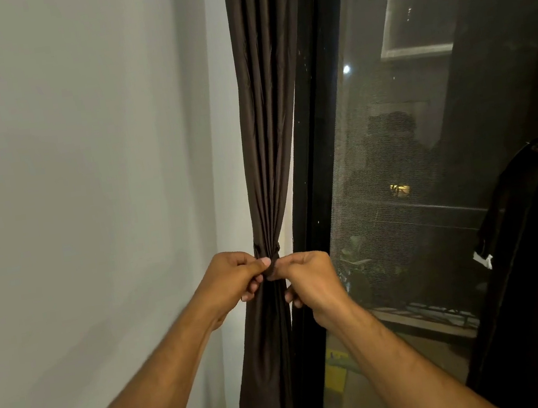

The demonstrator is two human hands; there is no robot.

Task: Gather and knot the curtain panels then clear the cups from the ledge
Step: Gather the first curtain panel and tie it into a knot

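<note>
Two bare forearms reach up; left hand (232, 274) and right hand (309, 277) both pinch one gathered dark brown curtain panel (266, 155), grips narrow.

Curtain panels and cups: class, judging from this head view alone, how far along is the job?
Looks done: the right curtain panel at the window's far side already hangs gathered and knotted. In hand: the left hand and right hand both pinch the tie cinching the gathered left curtain panel. Left: finishing that knot, then clearing the cups; neither cups nor ledge appear in view.
</note>
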